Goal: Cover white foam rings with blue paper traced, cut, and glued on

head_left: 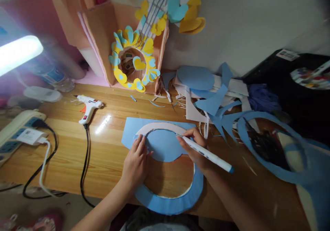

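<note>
Wood-grain worktop (113, 171) spreads under your hands, pale wall (232, 21) behind at 1 o'clock (clock centred on the ring you're working on). That's the blue-and-white flat paper ring (170, 205), right in front of you near the worktop's edge; its upper part lies over a blue paper sheet (165, 147). Your L hand (136, 160) is palm-down, fingers close tog., tips pressing the ring approx 10–11 o'clock. Your R hand (193, 143) pinches a slim white pen w/ blue end (210, 156), its tip at the ring's inner edge, approx 1 o'clock.

Nearby: white glue gun w/ black cord (90, 109) at 10, brown cardboard piece w/ yellow & turq. paper hearts (148, 47) at 11, cut blue paper scraps (212, 102) at 1–2, larger blue paper ring (273, 173) at 3.
</note>
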The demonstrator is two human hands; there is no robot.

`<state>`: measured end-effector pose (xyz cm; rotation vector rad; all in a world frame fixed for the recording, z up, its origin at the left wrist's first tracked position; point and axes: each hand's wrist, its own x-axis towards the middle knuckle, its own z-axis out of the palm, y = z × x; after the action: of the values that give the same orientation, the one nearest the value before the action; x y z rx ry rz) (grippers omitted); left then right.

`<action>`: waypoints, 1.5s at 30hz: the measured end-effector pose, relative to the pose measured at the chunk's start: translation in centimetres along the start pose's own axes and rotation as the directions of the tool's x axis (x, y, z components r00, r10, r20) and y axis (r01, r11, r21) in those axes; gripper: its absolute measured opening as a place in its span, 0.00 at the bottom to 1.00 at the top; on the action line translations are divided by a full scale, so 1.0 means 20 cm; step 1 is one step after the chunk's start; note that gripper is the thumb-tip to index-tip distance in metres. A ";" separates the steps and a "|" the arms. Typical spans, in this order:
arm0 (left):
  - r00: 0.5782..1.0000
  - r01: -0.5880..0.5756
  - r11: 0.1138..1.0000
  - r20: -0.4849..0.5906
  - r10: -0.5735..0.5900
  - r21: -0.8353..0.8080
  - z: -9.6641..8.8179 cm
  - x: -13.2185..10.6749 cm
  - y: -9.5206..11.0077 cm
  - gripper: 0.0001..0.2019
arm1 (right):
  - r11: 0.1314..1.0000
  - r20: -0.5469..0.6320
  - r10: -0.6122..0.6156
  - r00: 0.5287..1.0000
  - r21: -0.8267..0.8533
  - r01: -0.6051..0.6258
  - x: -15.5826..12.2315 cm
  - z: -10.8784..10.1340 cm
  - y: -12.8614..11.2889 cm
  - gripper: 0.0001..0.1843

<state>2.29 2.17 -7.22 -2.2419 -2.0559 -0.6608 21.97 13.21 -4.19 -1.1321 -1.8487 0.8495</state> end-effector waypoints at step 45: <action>1.000 0.020 1.000 0.011 -0.020 -0.008 0.01 -0.01 0.00 0.13 | 0.992 0.280 -0.101 0.955 0.099 0.076 0.07 0.34 -0.07 0.04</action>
<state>2.27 2.00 -7.47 -2.2368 -2.0871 -0.6606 15.05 13.01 -5.85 -0.9015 -2.0565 1.0760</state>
